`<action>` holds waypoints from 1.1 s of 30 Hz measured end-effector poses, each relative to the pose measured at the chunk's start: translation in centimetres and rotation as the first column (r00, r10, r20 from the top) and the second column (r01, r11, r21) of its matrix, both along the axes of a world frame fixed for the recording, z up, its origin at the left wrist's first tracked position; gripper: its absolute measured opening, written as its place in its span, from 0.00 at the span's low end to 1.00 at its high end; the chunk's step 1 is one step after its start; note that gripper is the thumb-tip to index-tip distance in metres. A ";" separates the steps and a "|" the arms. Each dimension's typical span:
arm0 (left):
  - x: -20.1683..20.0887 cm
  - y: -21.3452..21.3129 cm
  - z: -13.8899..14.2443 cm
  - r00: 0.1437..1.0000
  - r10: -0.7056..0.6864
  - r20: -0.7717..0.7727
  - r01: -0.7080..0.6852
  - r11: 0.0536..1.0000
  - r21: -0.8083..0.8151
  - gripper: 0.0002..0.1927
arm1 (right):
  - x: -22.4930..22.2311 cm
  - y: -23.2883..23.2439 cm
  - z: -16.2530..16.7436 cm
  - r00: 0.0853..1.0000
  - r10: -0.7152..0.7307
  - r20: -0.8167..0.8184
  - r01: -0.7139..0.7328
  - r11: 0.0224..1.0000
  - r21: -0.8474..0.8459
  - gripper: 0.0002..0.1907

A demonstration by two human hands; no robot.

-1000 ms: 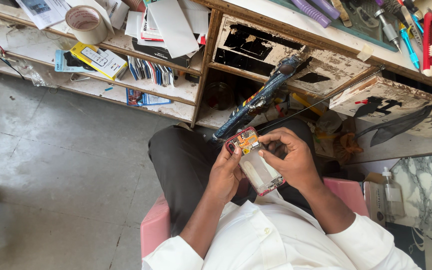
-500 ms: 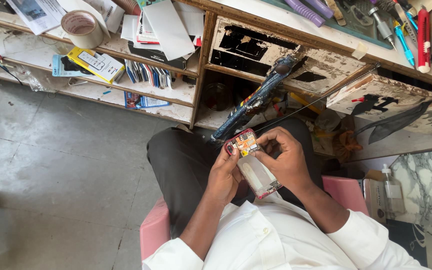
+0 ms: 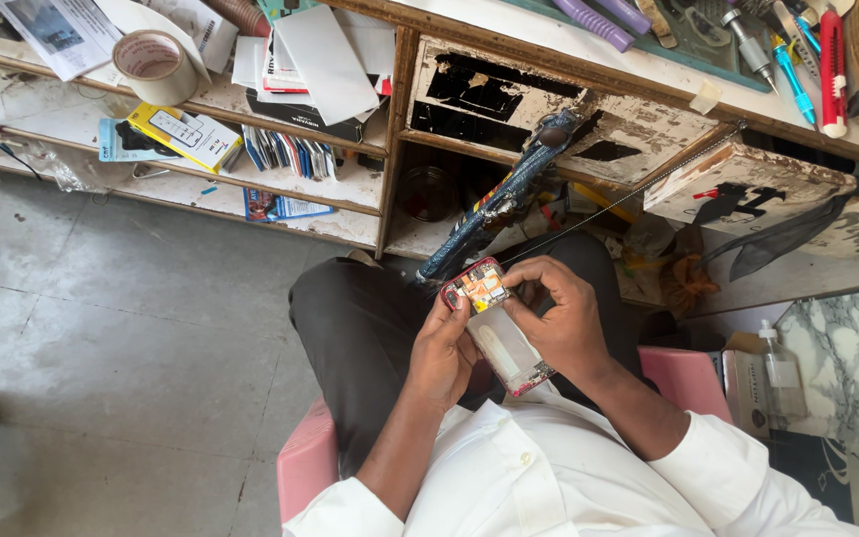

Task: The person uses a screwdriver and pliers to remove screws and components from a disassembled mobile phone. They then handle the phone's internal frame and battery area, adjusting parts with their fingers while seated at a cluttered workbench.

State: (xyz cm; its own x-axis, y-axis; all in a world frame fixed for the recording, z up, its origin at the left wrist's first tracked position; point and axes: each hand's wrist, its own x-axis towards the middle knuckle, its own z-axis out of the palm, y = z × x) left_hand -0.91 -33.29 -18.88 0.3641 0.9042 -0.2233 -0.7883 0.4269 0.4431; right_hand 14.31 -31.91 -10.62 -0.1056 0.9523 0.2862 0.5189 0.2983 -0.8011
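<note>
Far left, on the upper shelf of the wooden bench, we note a roll of tape [image 3: 154, 66] lying among loose papers [image 3: 322, 55]. Just below it, near the left end of the lower shelf, sits a yellow box [image 3: 183, 135], with a row of thin booklets [image 3: 288, 153] standing on edge beside it.

At centre we see the person seated on a pink stool [image 3: 307, 462], dark trousers and white shirt, with the floor open to the left. The left hand [image 3: 442, 348] is curled around the left edge of an opened phone [image 3: 496, 326], fingers closed on its side and the thumb lying against the upper end. The phone is held over the lap, in front of the bench's middle compartment, back cover off, with an orange and red board showing at the top and a pale battery below. It tilts, the top end toward the bench.

The right hand [image 3: 558, 316] grips the phone's right edge, with the fingertips bent in over the exposed board near the top. A blue wrapped tool [image 3: 501, 202] leans from the bench's front edge down toward the knees, just above the phone.

At right, on the bench top, lie a red-handled tool [image 3: 832, 58] and a blue pen-like tool [image 3: 793, 70]. A clear bottle [image 3: 779, 373] stands by the marbled surface at the right edge.
</note>
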 end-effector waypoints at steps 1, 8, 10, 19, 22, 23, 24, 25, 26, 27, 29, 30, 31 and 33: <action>0.0 0.0 0.0 1.000 0.001 -0.002 -0.001 1.000 -0.002 0.22 | 0.0 0.0 0.0 1.000 -0.003 0.013 0.003 1.000 0.001 0.13; 0.0 0.1 0.2 0.999 -0.004 -0.032 0.003 1.000 -0.024 0.22 | 0.3 0.1 -0.2 0.995 -0.014 0.102 0.011 1.000 0.028 0.12; 0.0 0.1 0.2 0.999 -0.001 -0.034 0.000 1.000 -0.027 0.22 | 0.3 0.1 -0.2 0.996 -0.011 0.091 0.008 0.999 0.034 0.12; 0.1 0.2 -0.1 0.998 0.016 -0.055 -0.018 1.000 -0.026 0.22 | 0.6 0.2 -0.1 0.999 0.013 0.047 -0.015 0.999 0.038 0.11; 0.1 0.2 -0.1 0.999 0.015 -0.043 -0.016 1.000 -0.022 0.21 | 0.4 0.1 0.1 0.998 0.007 0.057 -0.009 0.999 0.043 0.11; 0.2 0.2 -0.1 0.999 0.021 -0.046 -0.022 1.000 -0.017 0.21 | 0.4 0.1 0.2 0.998 0.001 0.062 -0.004 0.999 0.044 0.11; 0.1 0.2 -0.2 0.998 0.027 -0.049 -0.027 1.000 -0.012 0.21 | 0.3 0.1 0.2 0.998 0.004 0.062 -0.007 0.999 0.050 0.10; 0.1 0.2 -0.2 0.998 0.033 -0.051 -0.033 0.999 -0.007 0.21 | 0.3 0.1 0.4 0.998 0.007 0.063 -0.011 0.998 0.055 0.10; 0.1 0.2 -0.2 0.998 0.035 -0.050 -0.035 0.999 -0.004 0.21 | 0.3 0.1 0.5 0.998 0.011 0.064 -0.015 0.998 0.061 0.10; 0.2 0.2 -0.3 0.998 0.037 -0.049 -0.037 0.999 -0.002 0.21 | 0.3 0.1 0.6 0.996 0.016 0.087 -0.023 0.996 0.083 0.10; 0.2 0.3 -0.3 0.998 0.039 -0.051 -0.039 0.999 0.000 0.21 | 0.3 0.1 0.8 0.991 0.025 0.133 -0.042 0.991 0.129 0.11; 0.2 0.3 -0.3 0.998 0.039 -0.055 -0.039 0.999 -0.001 0.21 | 0.2 0.1 0.9 0.990 0.022 0.140 -0.040 0.991 0.127 0.11; 0.2 0.3 -0.3 0.998 0.039 -0.057 -0.039 0.999 -0.002 0.21 | 0.2 0.2 1.0 0.989 0.019 0.147 -0.038 0.991 0.126 0.11; 0.3 0.3 -0.3 0.997 0.041 -0.058 -0.041 0.999 0.003 0.21 | 0.2 0.2 1.1 0.987 0.015 0.158 -0.034 0.992 0.120 0.11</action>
